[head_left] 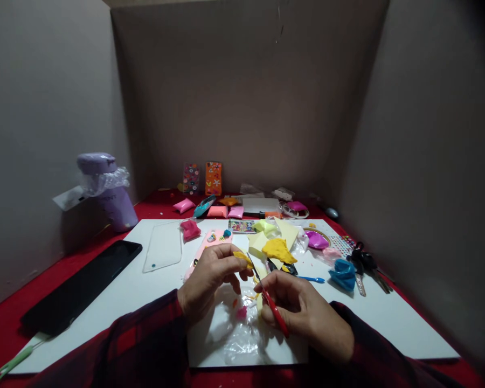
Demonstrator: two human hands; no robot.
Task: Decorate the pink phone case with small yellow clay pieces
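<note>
My left hand [216, 272] pinches a small flat piece of yellow clay [243, 260] between thumb and fingertips. A pair of red-handled scissors [275, 312] is in my right hand [303, 310], seen nearly edge-on. Their thin dark blades point up and away, with the tip at the clay's right edge. A bigger yellow clay lump [278, 250] lies just beyond. Under my hands is a crinkled clear plastic sheet [242, 345] with pink and orange bits on it. The pink phone case [208, 242] with small decorations is partly hidden behind my left hand.
On the white board [404, 323] lie a black phone [84, 283], a clear case [164, 248], a blue clay packet [343, 275], a blue tool [312, 279] and keys [360, 283]. A purple bottle [113, 199] stands back left. Decorated cases [213, 178] lean at the rear wall.
</note>
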